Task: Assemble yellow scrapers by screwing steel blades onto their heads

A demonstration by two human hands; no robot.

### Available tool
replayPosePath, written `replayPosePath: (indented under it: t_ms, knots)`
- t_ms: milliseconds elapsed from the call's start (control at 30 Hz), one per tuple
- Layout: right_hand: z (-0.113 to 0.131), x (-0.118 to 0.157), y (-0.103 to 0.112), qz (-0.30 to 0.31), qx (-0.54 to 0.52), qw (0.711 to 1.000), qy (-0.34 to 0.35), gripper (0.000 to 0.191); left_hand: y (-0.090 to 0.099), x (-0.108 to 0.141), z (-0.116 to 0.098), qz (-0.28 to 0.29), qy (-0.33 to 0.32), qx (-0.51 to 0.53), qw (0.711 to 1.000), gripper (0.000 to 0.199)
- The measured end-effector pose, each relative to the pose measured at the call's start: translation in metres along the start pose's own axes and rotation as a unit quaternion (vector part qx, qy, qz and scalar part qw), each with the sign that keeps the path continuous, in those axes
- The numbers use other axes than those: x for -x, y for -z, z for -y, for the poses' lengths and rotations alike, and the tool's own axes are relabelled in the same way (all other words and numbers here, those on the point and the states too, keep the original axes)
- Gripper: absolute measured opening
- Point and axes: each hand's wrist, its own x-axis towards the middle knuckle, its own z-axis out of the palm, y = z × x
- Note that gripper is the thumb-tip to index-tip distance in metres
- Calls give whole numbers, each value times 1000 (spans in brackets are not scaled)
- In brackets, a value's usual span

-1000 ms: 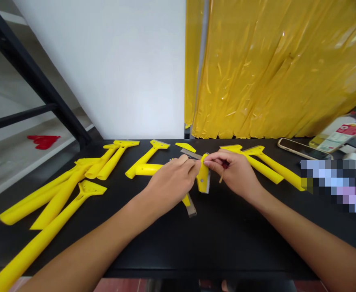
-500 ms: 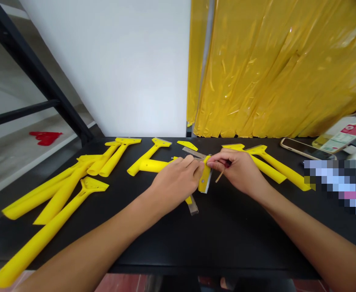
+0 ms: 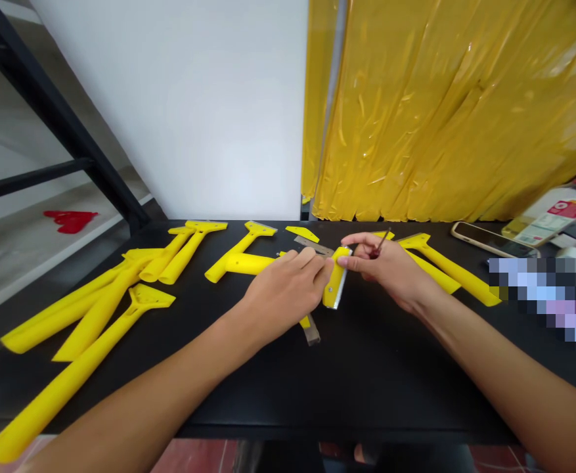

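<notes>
My left hand (image 3: 288, 286) is closed around a yellow scraper (image 3: 335, 279), whose head with a screw and a metal blade edge tilts toward me. Its handle is probably the yellow tube (image 3: 251, 264) emerging left of the hand, though the join is covered. My right hand (image 3: 379, 263) is at the head's upper right, thumb touching it and index finger stretched over its top corner. A thin dark-red tool (image 3: 380, 244), its kind unclear, is tucked in the right fingers. Beneath the left hand a loose metal blade (image 3: 311, 330) sticks out, and another blade (image 3: 313, 246) lies behind.
Several yellow scrapers (image 3: 105, 302) lie on the black table (image 3: 366, 381) at left, and more scrapers (image 3: 452, 269) at right. A loose yellow plate (image 3: 302, 233) lies at the back. A phone (image 3: 489, 240) and a labelled clear package (image 3: 546, 213) sit at the right.
My right index finger has extended over the scraper head's corner. The thin tool has swung from pointing down to pointing up, and the head has turned slightly to show more face.
</notes>
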Motion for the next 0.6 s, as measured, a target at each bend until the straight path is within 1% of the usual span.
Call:
replayPosePath:
  t_ms: [33,100,167,300,467,533,600]
  knots:
    - [-1,0,0,13,-29,999,-28,52,0,0,0,-2,-1,1,1000,30]
    - [-1,0,0,44,-69,995,-64,45,0,0,1,-4,0,3,1000,31]
    - [-1,0,0,77,-83,991,-75,38,0,0,1,-5,4,10,1000,32]
    - [1,1,2,117,-101,983,-98,38,-2,-1,1,1,8,36,999,33]
    - [-3,-2,7,141,-111,976,-124,39,-7,0,1,8,7,66,998,37]
    - [-5,-3,8,146,-106,976,-123,40,-8,1,2,6,6,71,997,38]
    - [-4,-2,8,139,-79,982,-103,39,-7,1,2,6,7,72,997,38]
